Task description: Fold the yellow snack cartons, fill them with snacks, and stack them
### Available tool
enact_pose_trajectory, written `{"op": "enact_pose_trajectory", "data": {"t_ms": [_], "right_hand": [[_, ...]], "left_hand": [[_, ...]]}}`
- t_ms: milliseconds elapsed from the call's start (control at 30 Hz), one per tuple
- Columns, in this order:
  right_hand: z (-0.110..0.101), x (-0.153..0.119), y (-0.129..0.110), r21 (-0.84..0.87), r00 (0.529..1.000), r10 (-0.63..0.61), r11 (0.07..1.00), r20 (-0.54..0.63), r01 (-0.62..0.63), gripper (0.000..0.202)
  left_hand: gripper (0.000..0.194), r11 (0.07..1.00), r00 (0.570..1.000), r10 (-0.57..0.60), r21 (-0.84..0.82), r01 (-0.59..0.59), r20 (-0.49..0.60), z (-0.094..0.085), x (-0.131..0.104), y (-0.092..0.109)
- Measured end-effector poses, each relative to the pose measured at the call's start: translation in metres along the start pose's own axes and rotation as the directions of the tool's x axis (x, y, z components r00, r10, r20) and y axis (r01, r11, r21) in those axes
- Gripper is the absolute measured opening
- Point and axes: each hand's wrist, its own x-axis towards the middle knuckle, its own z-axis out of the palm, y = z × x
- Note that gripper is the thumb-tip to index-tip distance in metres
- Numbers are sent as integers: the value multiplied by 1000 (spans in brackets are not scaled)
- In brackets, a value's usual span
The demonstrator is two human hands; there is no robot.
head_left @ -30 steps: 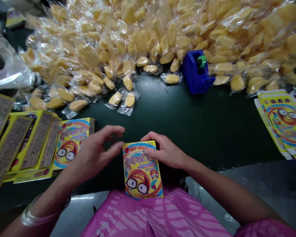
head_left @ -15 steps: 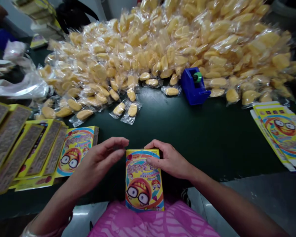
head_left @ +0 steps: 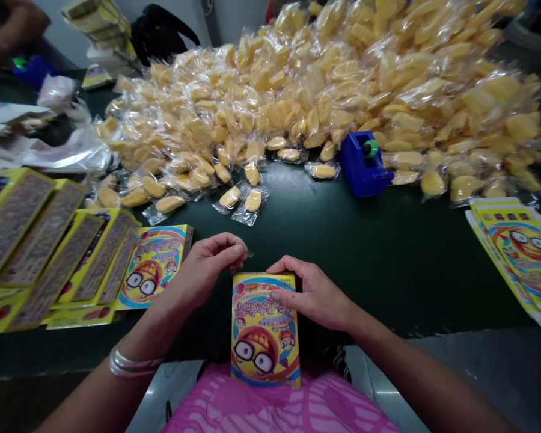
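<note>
A yellow cartoon-printed box (head_left: 262, 331) stands at the near table edge against my lap, its printed front facing me. My right hand (head_left: 309, 291) is closed on the box's top right corner, thumb on the front and fingers behind. Just above the top left corner, my left hand (head_left: 216, 261) is pinched shut. A tiny clear bit, which looks like a piece of tape (head_left: 250, 254), sticks out from its fingertips. A blue tape dispenser (head_left: 365, 168) with a green core sits further back, right of centre.
A large heap of yellow pieces in clear wrappers (head_left: 297, 90) covers the back of the table (head_left: 324, 234). Similar boxes (head_left: 155, 264) lean in a row at left. Flat cartons (head_left: 520, 246) are stacked at right. Another person's arm (head_left: 22, 30) shows at far left.
My left hand has closed from open fingers to a pinch and moved slightly right and up, near the box top. The view has shifted a little left. My right hand keeps its hold.
</note>
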Motion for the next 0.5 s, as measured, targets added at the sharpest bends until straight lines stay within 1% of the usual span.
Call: {"op": "enact_pose_trajectory", "data": {"t_ms": [33,100,167,233,300,367,400,433,467,500], "right_hand": [[-2,0,1,-15,1000,5,1000,-8,-5,19],[-6,0,4,-74,999,-1,997,-43,-3,17],[-10,-1,8,-164,996,-28,986,-83,14,14],[-11,0,12,-256,992,-79,965,-95,52,14],[-9,0,12,-368,974,-180,922,-136,119,17],[-3,-2,8,-479,924,-318,858,-211,186,22],[0,-3,4,-513,895,-383,829,-229,223,24],[4,-4,-1,-522,875,-430,811,-225,264,25],[6,-6,-5,-508,868,-455,805,-198,305,24],[8,-7,-8,-476,873,-459,812,-163,338,22]], "left_hand": [[18,1000,1000,-1,5,1,0,-4,-9,1],[17,1000,999,-29,-5,29,-36,-14,-32,1],[19,995,990,-94,-51,89,-103,-24,-57,-2],[24,983,975,-162,-109,146,-155,-28,-75,-6],[30,974,967,-196,-145,173,-163,-25,-81,-8],[35,972,972,-184,-176,158,-145,-18,-77,-9],[36,971,976,-169,-190,143,-135,-15,-74,-9],[36,970,979,-161,-201,135,-121,-14,-73,-11],[35,966,981,-164,-216,138,-104,-15,-75,-13],[34,959,981,-175,-239,150,-85,-17,-80,-18]]}}
